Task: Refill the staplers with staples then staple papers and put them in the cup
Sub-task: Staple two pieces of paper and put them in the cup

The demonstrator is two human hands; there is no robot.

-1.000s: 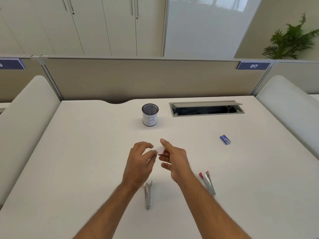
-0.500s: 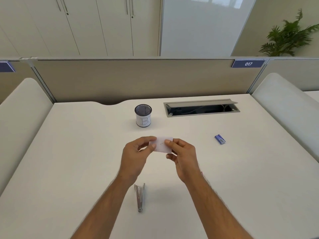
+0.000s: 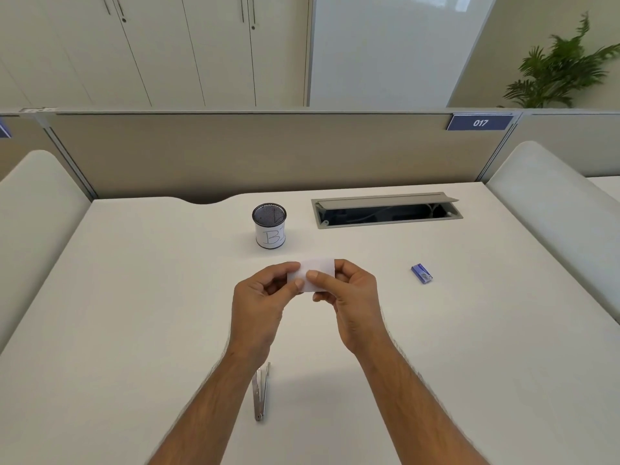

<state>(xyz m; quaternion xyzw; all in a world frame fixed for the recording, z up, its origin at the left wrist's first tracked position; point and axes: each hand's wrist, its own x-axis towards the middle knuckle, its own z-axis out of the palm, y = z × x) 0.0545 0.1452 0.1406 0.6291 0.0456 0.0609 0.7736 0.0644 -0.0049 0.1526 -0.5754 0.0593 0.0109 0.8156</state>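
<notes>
A small white slip of paper (image 3: 318, 267) is held above the white desk (image 3: 134, 297) between both hands. My left hand (image 3: 260, 310) pinches its left end and my right hand (image 3: 349, 300) pinches its right end, thumbs on top. Beyond them stands a black mesh cup (image 3: 269, 225) with a white label. A silver stapler (image 3: 261, 392) lies on the desk under my left forearm, partly hidden by the wrist. A small blue staple box (image 3: 421, 273) lies to the right.
An open cable tray (image 3: 385, 213) is set into the desk behind the hands on the right. A beige partition (image 3: 235, 152) closes the far edge. Padded white side panels (image 3: 33, 209) flank the desk left and right.
The hands came together and spread the paper slip flat between them, then closed in on it. The view shifted, so the second stapler on the right is out of sight.
</notes>
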